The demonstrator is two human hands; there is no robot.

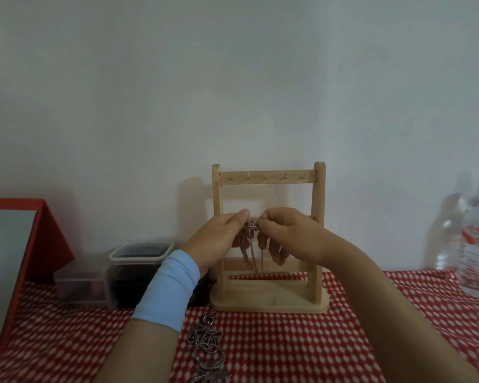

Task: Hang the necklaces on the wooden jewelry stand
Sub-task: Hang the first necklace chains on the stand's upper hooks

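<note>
Head view: wooden jewelry stand (pixel 319 194) upright on checked cloth (pixel 302 344); top-bar hooks (pixel 267 176) appear bare; left hand (pixel 219 236) and right hand (pixel 288 234) each pinch one bunched necklace (pixel 250 224) before the middle bar, chain ends dangling; advised: untangle the bunch, spread the loop, raise it over a hook; spare necklaces (pixel 208 349) heaped on the cloth near the base.

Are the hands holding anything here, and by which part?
Yes. The left hand and right hand both pinch one necklace at its bunched upper end, in front of the wooden jewelry stand; its strands dangle below.
</note>
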